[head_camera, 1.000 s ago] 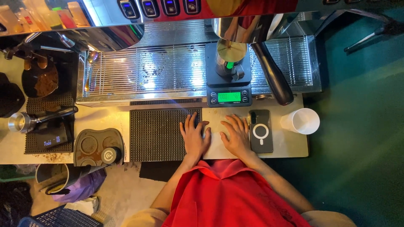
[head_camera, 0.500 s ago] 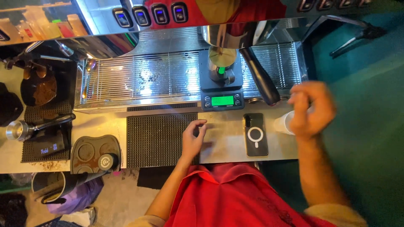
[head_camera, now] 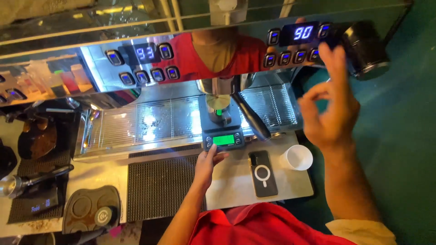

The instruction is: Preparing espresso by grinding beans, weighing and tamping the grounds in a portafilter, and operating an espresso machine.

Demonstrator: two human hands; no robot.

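Scale (head_camera: 223, 140), centre frame: small, rigid, light, slick-cased; my left hand (head_camera: 208, 164) touches its front edge, fingers loosely spread; my right hand (head_camera: 328, 109) raised, empty, thumb and forefinger curled.

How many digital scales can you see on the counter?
2. One green-lit scale sits on the espresso machine's drip tray, touched by the left hand; one dark scale lies at far left. Others may be hidden.

Left hand (head_camera: 206, 165) extended forward, right hand (head_camera: 329, 109) raised, fingers (head_camera: 334, 56) loosely curled
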